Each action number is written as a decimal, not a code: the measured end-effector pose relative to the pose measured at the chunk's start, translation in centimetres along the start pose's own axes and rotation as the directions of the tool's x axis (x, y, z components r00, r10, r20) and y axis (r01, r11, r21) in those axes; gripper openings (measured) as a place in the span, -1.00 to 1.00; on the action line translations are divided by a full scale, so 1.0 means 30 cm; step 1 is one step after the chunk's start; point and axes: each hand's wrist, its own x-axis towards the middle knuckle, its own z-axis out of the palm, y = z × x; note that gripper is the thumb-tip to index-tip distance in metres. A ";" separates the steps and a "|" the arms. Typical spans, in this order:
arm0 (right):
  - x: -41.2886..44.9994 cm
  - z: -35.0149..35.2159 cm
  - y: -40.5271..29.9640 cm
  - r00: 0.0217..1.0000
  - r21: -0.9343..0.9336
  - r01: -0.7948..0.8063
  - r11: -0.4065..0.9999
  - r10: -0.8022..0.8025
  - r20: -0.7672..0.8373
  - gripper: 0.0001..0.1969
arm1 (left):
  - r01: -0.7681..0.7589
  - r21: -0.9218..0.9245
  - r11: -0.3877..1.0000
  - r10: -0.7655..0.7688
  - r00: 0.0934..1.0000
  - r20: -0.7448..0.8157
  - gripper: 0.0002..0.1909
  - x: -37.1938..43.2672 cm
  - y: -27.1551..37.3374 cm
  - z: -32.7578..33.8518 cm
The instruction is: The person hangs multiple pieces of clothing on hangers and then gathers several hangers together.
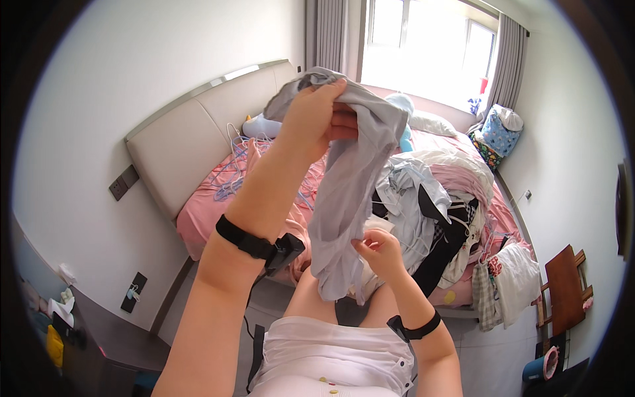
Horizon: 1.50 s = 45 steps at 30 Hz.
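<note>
A thin grey garment (342,198) hangs in front of me, above my lap. My left hand (322,116) is raised and grips its upper part, with the cloth draped over the fingers. Lower down, my right hand (379,250) pinches the garment's right edge between thumb and fingertips. Behind the right hand lies a heap of clothes (412,198) on the bed, with pale grey, black, white and pink pieces. The garment's exact kind is not plain from its folds.
The bed (198,223) has pink bedding and a beige headboard (183,149). Tangled hangers (233,186) lie on its left side, near plush toys (260,126). White and checked clothes (511,278) hang over the right corner. A folded wooden stool (565,288), a blue bin (538,367) and a dark desk (109,327) stand around.
</note>
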 end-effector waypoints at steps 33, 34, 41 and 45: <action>0.010 -0.067 0.038 0.819 -0.108 0.158 0.982 -0.191 -0.541 -0.82 | -0.210 -0.013 0.978 0.206 0.967 -0.153 -0.71 -0.003 0.078 -0.148; 0.001 -0.099 0.042 0.878 -0.032 0.111 0.993 -0.113 -0.464 -0.71 | -0.183 -0.023 0.983 0.175 0.965 -0.196 -0.71 0.007 0.075 -0.175; 0.019 -0.344 0.153 0.994 -0.443 0.112 0.889 -0.108 0.034 -0.75 | 0.060 -0.033 0.998 -0.066 0.975 -0.212 -0.75 0.016 -0.050 -0.319; 0.000 -0.406 0.060 0.894 -0.560 0.108 0.822 -0.327 -0.307 -0.76 | 0.003 -0.142 0.990 -0.035 0.973 -0.226 -0.76 -0.093 -0.101 -0.371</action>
